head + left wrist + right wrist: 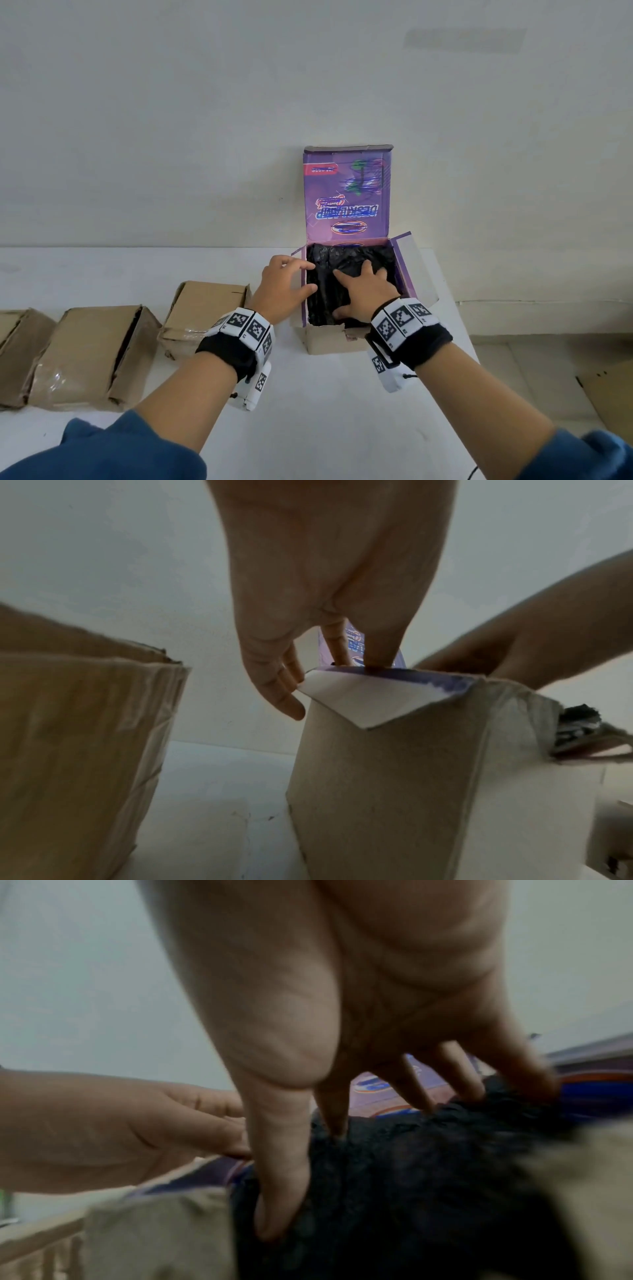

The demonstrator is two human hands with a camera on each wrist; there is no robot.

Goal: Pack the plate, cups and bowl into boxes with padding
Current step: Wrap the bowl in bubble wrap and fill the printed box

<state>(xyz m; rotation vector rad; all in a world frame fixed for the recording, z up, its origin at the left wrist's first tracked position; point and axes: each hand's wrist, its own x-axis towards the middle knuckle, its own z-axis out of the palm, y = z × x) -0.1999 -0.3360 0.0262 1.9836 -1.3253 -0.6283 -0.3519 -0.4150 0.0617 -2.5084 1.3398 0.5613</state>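
An open purple box (329,339) stands on the white table (325,394), its printed lid (346,192) upright against the wall. Crumpled black padding (342,260) fills it to the rim. My right hand (359,284) lies spread flat on the padding (428,1191), its fingers (281,1191) pressing into it. My left hand (301,277) reaches over the box's left flap (359,699), fingers straight and touching the rim and the padding's edge. No plate, cup or bowl shows; whatever lies under the padding is hidden.
Three brown cardboard boxes (209,315) (92,353) (17,346) sit in a row to the left, the nearest just beside my left hand. The table's right edge (455,308) runs close to the purple box. Flat cardboard (609,394) lies on the floor at right.
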